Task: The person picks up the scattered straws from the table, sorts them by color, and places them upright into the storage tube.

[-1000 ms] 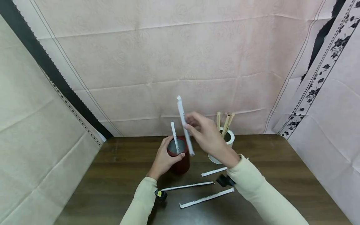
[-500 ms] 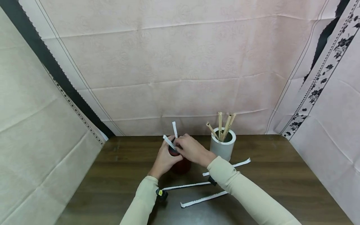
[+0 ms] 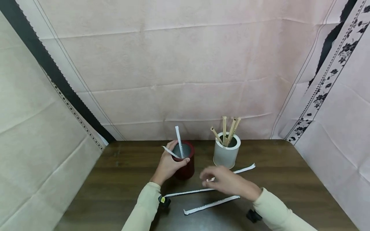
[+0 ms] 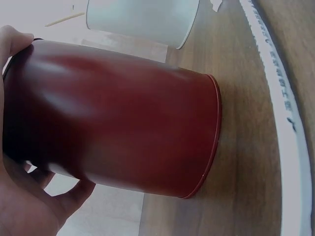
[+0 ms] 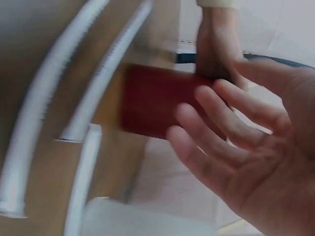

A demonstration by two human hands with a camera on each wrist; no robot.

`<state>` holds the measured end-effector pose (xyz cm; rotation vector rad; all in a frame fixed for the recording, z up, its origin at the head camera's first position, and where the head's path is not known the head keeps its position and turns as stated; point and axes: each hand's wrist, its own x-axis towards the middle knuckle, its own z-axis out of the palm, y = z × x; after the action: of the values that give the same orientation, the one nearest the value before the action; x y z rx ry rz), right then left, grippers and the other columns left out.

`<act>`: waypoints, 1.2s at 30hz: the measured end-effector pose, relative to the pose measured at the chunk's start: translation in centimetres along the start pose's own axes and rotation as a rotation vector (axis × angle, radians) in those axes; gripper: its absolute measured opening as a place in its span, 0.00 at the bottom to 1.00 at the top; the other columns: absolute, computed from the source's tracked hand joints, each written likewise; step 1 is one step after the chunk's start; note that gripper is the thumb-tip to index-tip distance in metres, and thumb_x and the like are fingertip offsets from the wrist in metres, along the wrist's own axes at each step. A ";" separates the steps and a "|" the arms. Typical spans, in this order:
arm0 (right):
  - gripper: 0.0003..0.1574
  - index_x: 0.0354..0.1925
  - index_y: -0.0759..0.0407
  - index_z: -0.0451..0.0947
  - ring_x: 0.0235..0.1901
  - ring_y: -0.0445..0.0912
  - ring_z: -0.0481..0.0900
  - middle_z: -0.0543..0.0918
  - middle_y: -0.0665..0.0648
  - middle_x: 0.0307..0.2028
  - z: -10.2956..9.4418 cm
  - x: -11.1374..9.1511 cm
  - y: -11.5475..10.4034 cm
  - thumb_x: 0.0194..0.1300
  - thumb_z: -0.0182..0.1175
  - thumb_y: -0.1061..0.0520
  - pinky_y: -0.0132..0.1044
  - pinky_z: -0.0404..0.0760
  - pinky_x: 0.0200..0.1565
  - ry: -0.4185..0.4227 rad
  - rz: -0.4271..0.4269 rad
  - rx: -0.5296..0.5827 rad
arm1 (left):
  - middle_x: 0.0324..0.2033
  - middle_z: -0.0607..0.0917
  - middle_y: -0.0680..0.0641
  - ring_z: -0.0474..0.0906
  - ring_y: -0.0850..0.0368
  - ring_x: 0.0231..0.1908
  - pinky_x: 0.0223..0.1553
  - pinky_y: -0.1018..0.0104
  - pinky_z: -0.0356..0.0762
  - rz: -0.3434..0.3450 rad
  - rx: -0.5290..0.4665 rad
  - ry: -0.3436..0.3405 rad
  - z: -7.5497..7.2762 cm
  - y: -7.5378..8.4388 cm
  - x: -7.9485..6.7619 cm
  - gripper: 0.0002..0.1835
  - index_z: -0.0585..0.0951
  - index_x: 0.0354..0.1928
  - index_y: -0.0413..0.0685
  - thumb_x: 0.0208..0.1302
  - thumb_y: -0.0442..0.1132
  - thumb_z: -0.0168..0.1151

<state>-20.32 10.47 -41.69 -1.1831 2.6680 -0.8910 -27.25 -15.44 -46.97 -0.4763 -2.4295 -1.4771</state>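
Note:
My left hand (image 3: 167, 164) grips a dark red cylindrical cup (image 3: 188, 167) near its rim, fingers at the far side and thumb at the front. Two white paper-wrapped sticks stand in it: one nearly upright (image 3: 179, 141), the other (image 3: 170, 152) leaning left over the rim. In the left wrist view the red cup (image 4: 128, 118) fills the middle, fingers round its mouth end. My right hand (image 3: 226, 182) hovers above the table with fingers loosely extended. Nothing is in the right hand (image 5: 256, 142) in the right wrist view. Beneath it, partly hidden, lies a white wrapped stick (image 3: 245, 168).
Two more white wrapped sticks lie on the brown table: one in the middle (image 3: 189, 192), one nearer the front (image 3: 211, 205). A white cup (image 3: 225, 156) with several tan sticks (image 3: 224, 128) stands right of the red cup. Pale cloth hangs behind.
My right hand has put a second white wrapped stick into the red cup and let go. It has moved right and toward the front. The left hand has kept its grip.

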 end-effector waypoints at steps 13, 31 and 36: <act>0.11 0.46 0.49 0.84 0.44 0.35 0.78 0.81 0.41 0.43 5.4 -4.3 4.3 0.63 0.68 0.55 0.35 0.80 0.43 -0.133 0.072 -0.032 | 0.67 0.66 0.56 0.69 0.50 0.60 0.59 0.47 0.71 -0.011 -0.010 -0.007 0.1 -0.1 0.0 0.47 0.66 0.72 0.56 0.50 0.55 0.77; 0.16 0.29 0.45 0.71 0.22 0.30 0.66 0.69 0.37 0.25 4.0 -4.3 0.7 0.47 0.65 0.63 0.24 0.67 0.22 0.124 -0.059 -0.246 | 0.66 0.68 0.55 0.69 0.51 0.61 0.61 0.49 0.69 0.015 -0.004 0.018 0.3 -0.1 0.0 0.47 0.68 0.71 0.55 0.49 0.52 0.79; 0.19 0.34 0.49 0.72 0.27 0.33 0.76 0.77 0.41 0.27 -0.6 -1.3 -1.5 0.50 0.64 0.70 0.28 0.77 0.27 0.300 -0.072 0.021 | 0.66 0.68 0.55 0.69 0.51 0.61 0.62 0.50 0.68 0.027 0.009 0.026 0.2 -0.2 0.0 0.47 0.68 0.71 0.53 0.49 0.50 0.79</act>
<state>-18.65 10.83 -40.56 -1.2364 2.8488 -1.1924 -27.34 -15.34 -47.21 -0.4825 -2.3991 -1.4516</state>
